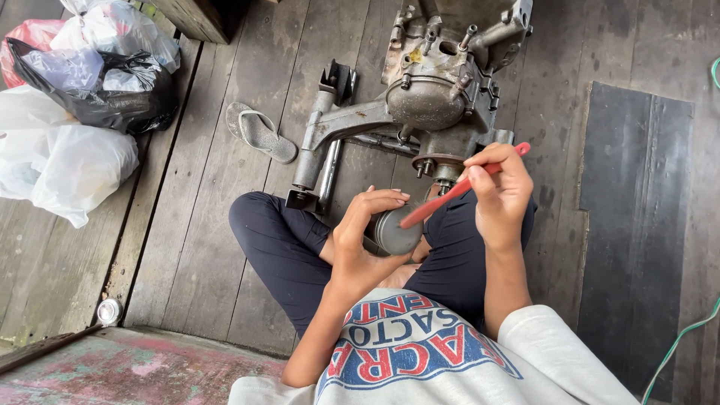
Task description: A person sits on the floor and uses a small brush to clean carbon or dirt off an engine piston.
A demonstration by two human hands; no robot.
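My left hand (360, 229) grips a grey metal cylinder, a piston-like part (395, 232), over my lap. My right hand (501, 191) holds a red-handled brush (450, 196) by its handle; the brush tip rests on the cylinder's top. I sit cross-legged on a wooden plank floor. Just beyond my knees lies a grimy metal engine block (439, 82) with a long arm casting (330, 131) stretching to the left.
A grey flip-flop (261, 132) lies left of the engine. White, black and red plastic bags (71, 112) are piled at far left. A dark mat (634, 225) covers the floor at right, with a green wire (679, 341) beside it. A small metal can (109, 310) sits bottom left.
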